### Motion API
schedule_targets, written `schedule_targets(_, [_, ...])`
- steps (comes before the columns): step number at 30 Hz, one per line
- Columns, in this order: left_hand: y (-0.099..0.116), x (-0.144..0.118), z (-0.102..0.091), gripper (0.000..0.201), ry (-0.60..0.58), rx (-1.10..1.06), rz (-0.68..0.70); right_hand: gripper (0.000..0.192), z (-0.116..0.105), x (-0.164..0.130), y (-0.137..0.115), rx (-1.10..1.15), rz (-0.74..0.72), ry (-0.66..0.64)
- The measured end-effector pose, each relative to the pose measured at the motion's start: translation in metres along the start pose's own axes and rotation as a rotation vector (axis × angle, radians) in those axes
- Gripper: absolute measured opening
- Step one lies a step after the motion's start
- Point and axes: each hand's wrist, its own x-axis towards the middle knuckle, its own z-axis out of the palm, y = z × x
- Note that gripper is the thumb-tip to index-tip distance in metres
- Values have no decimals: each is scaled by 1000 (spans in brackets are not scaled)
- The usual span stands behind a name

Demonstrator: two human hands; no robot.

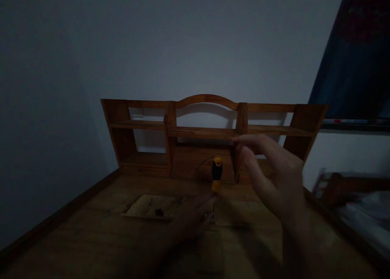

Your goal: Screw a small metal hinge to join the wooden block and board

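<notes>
Wood everywhere, dim light: brown desk (91,238) across the lower frame, shelf hutch (207,128) at centre against a pale wall (122,39). Lower left of centre, flat light board (150,208) lying on the desk, small dark speck on it, too dim to identify. Just right of that, left hand (195,218) low on the desk, fingers forward and closed loosely around the lower shaft of the screwdriver (216,174). Yellow-and-black handle standing upright at frame centre, long axis near vertical, handle end up, tip pointing down at the desk; tip itself hidden by the fingers. Right of centre, right hand (274,177) raised above and beside the handle, blurred, fingers half curled and apart, gripping nothing, not touching the handle. Far right, dark panel (356,51) upper corner, blurry furniture (350,189) below. Progress, judged: tool set on end and steadied, turning apparently not begun; whether any screw is seated, cannot tell.
</notes>
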Motion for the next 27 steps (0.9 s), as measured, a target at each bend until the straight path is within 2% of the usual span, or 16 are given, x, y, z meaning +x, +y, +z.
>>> schedule_targets(2, [0,1,-1,64,-13,-14,19,33,16,4,19,8,32,-79])
schedule_targets(6, [0,3,-3,69,-30,-11,9,49,53,5,59,125,51,-414])
schedule_targets(10, [-1,2,-3,66,-26,-10,14,52,66,2,67,208,62,-566])
schedule_targets(15, [0,2,-3,67,-26,-35,-3,58,56,4,54,313,58,-594])
schedule_targets(22, [0,2,-3,67,-22,-49,-12,39,63,1,56,279,60,-557])
schedule_targets(27, [-6,-1,0,88,16,-117,-149,25,63,3,52,136,28,-519])
